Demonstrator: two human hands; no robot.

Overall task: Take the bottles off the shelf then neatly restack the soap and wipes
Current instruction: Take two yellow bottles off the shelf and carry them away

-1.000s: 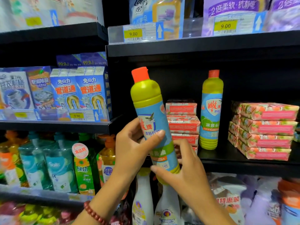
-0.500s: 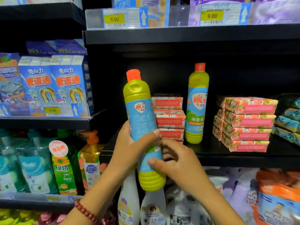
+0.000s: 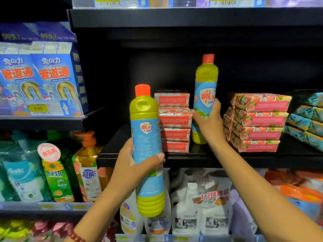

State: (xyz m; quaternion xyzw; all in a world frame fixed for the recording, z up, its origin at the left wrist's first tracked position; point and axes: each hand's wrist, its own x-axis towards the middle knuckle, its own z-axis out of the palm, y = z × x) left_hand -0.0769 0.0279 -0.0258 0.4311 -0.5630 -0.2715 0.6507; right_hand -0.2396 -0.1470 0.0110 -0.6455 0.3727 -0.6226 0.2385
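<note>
A: Obs: left hand (image 3: 132,170) wrapped round the first bottle (image 3: 146,137) at mid-label, upright, out in front of the shelf's (image 3: 192,161) front edge
B: And the right hand (image 3: 209,123)?
A: Fingers and thumb clamped low on the second bottle (image 3: 206,95), mid-shelf between the red packs (image 3: 174,123) and pink packs (image 3: 257,123). Rigid plastic, smooth sleeve, probably full and heavy; best gripped at the waist, not the cap
</note>
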